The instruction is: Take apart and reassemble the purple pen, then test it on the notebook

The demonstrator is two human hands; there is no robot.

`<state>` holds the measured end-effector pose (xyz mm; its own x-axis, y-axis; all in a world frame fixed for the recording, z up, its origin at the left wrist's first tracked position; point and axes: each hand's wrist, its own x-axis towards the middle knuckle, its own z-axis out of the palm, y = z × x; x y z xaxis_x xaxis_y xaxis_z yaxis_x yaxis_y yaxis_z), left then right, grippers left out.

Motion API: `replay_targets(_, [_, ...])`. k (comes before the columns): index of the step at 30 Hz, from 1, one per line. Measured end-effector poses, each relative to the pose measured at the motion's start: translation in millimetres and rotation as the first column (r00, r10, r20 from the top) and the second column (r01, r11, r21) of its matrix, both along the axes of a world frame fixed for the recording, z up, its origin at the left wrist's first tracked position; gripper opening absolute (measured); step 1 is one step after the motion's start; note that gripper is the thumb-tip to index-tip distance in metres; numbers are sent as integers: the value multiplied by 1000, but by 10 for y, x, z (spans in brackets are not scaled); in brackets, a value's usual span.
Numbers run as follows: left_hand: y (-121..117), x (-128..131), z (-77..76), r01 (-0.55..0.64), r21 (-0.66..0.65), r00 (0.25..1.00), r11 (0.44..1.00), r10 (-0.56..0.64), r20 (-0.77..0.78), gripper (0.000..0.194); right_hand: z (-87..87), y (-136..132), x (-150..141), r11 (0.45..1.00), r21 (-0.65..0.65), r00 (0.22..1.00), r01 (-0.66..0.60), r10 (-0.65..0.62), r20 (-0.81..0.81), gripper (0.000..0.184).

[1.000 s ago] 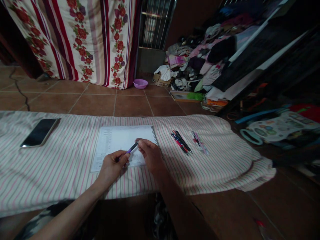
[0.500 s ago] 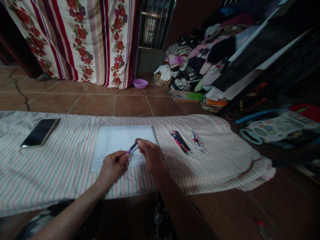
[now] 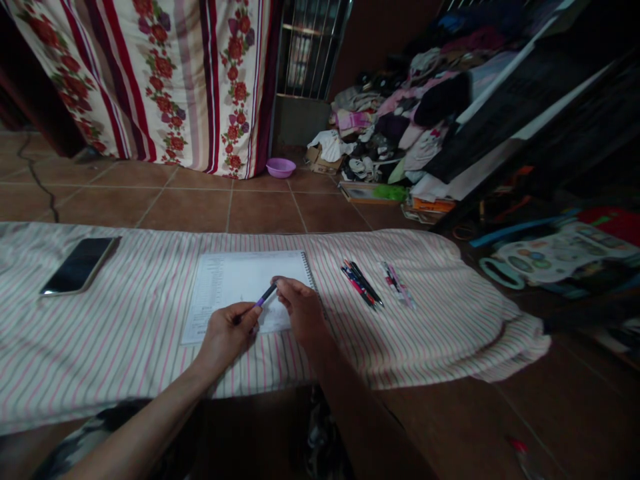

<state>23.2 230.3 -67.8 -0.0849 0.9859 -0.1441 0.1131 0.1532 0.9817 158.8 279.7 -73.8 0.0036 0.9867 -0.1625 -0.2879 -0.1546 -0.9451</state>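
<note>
A purple pen with a dark end section (image 3: 267,295) is held slantwise over a spiral notebook (image 3: 205,290). My left hand (image 3: 231,330) is closed around the pen's lower, purple part. At the upper, dark end, my right hand (image 3: 300,305) pinches the pen's tip between thumb and fingers; exactly what the fingertips grip there is too small to make out. The notebook lies open to a pale page with faint print along its left side, its coil on the right edge. Both hands hide part of its lower half.
A striped cloth (image 3: 140,300) covers the low surface. On it lie a phone (image 3: 80,265) at the left, and a bunch of pens (image 3: 362,285) and a smaller group of pens (image 3: 397,285) at the right. A purple basin (image 3: 281,168) and piled clothes (image 3: 395,127) are beyond.
Both hands have shifted very slightly, still on the pen. Nothing else has visibly moved.
</note>
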Motion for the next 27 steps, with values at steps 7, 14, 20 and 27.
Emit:
replay_targets(7, [-3, 51, 99, 43, -88, 981, 995, -25, 191, 31, 108, -44, 19, 996, -33, 989, -78, 74, -125, 25])
replay_targets(14, [-9, 19, 25, 20, -45, 995, 999, -15, 94, 30, 38, -20, 52, 997, 66, 997, -45, 41, 67, 24])
replay_targets(20, [-23, 19, -9, -68, 59, 994, 996, 72, -78, 22, 33, -21, 17, 999, 54, 996, -4, -1, 89, 24])
replay_targets(27, [72, 18, 163, -38, -324, 810, 945, 219, 544, 15, 75, -50, -14, 990, 124, 970, -72, 41, 239, 45])
